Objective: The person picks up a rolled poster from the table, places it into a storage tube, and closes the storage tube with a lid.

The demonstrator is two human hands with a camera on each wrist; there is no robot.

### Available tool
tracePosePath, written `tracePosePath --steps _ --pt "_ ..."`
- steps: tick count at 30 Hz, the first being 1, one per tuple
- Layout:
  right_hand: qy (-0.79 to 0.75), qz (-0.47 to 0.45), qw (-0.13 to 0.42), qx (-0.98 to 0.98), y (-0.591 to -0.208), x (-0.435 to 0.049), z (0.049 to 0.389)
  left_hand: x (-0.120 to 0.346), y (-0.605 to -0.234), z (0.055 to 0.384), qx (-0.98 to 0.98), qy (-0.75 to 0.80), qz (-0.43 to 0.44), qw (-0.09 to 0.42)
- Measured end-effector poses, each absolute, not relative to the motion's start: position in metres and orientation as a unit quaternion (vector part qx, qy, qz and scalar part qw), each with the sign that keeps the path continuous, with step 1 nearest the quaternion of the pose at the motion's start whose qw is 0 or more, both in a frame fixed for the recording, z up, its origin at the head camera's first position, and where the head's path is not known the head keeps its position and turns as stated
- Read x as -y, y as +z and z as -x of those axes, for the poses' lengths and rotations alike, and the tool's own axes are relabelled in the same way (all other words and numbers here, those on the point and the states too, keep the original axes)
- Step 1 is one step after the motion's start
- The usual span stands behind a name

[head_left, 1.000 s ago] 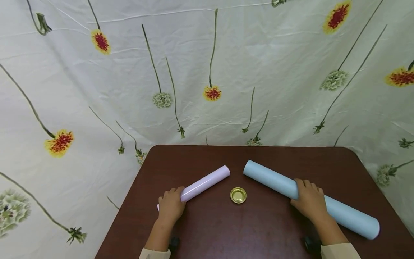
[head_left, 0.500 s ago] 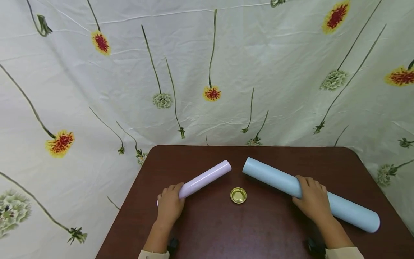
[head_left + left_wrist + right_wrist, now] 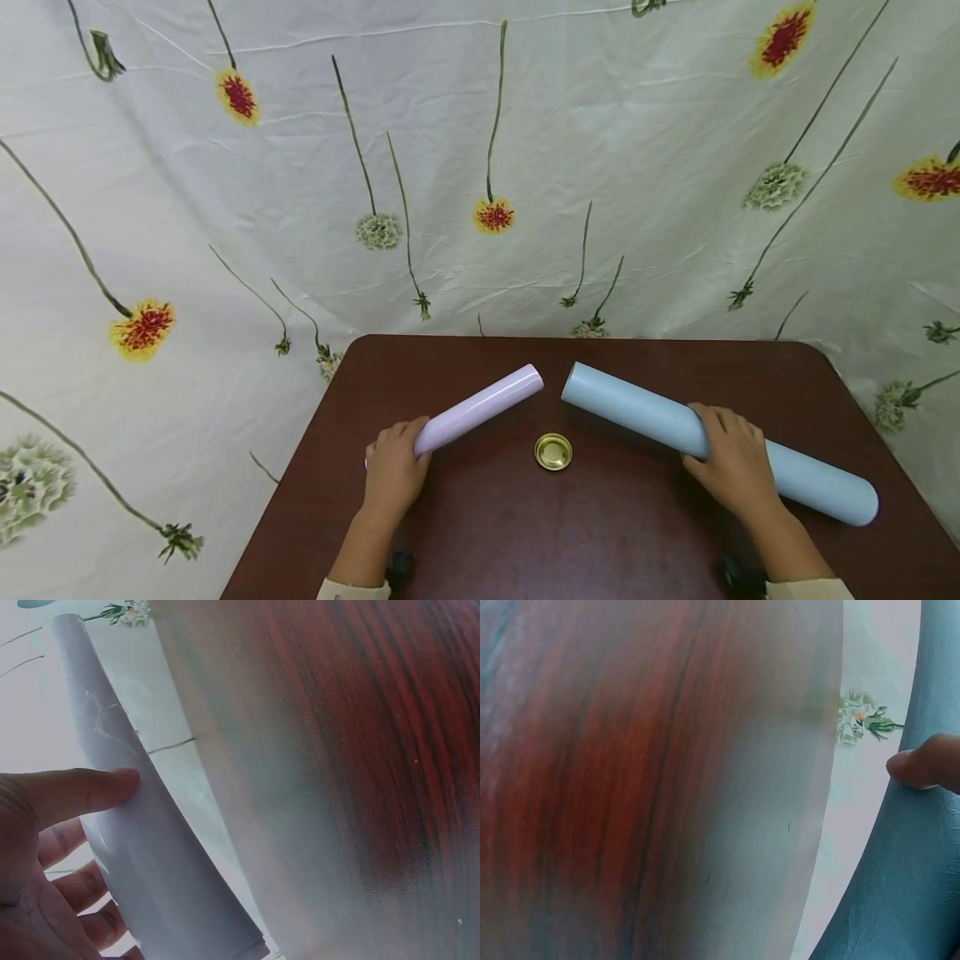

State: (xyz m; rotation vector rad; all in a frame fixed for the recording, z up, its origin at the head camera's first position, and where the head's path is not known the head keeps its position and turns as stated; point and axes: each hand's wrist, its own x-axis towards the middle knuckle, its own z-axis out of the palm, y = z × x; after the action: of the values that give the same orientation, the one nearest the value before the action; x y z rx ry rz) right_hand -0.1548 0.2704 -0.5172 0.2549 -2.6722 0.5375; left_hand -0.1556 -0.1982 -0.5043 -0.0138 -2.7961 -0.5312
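My left hand (image 3: 395, 468) grips a glossy lavender roll (image 3: 480, 408) near its lower left end, and the roll slants up to the right. In the left wrist view the thumb lies along the lavender roll (image 3: 161, 855) and the fingers curl round its other side. A longer, thicker light blue roll (image 3: 626, 406) slants down to the right, gripped around its middle by my right hand (image 3: 733, 460). The right wrist view shows the thumb pressed on the blue roll (image 3: 900, 877); the other fingers are out of sight there. The rolls' upper ends point toward each other, apart.
Between the two rolls a small round gold dish or lid (image 3: 552, 452) sits on the dark brown wooden table (image 3: 555, 533). Behind and beside the table hangs a white cloth (image 3: 660, 167) with printed flowers. The table's far corners are rounded.
The lavender roll's upper end has risen and shifted a little right. The blue roll has tilted slightly, its lower end rising, and my right hand has slid a little right. The gold dish stays put.
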Motion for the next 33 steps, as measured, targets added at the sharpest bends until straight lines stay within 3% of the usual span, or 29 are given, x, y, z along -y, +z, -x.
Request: tracePosePath --steps 33 --pt "0.217 -0.127 0.211 0.945 -0.516 -0.273 0.151 0.194 -0.493 0.151 0.962 -0.205 0.083 0.159"
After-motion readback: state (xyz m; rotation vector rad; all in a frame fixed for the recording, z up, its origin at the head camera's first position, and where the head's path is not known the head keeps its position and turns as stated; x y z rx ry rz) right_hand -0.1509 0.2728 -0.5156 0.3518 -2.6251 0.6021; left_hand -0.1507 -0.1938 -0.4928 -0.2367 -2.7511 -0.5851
